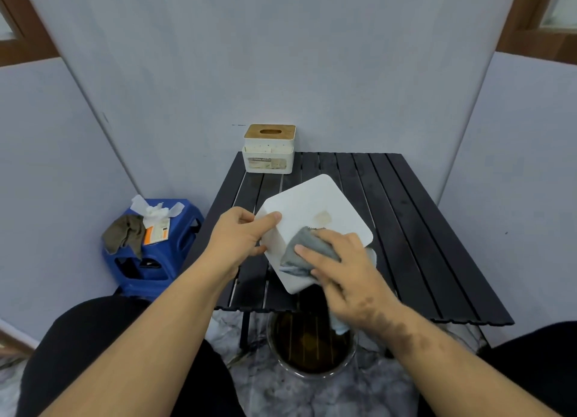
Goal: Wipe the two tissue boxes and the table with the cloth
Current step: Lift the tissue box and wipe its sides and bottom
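A: Head view, item one?
B: White tissue box [315, 226], tilted; left hand [240, 238] is gripping its corner, right hand [340, 266] is pressing grey cloth [307, 249] flat-fingered.
A: Outstanding?
B: Brown stain beyond the cloth; second tissue box [268, 149] farther off, table [421, 229], seemingly pending.

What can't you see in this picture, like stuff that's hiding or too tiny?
- Held tissue box, head view: its opening faces away; only a flat white face shows.
- Cloth: the right hand covers most of it.
- Label on the far tissue box: print too small to read.
- Bucket under the table: the table edge and right arm hide part of it.
- Left hand: fingers behind the box are hidden.
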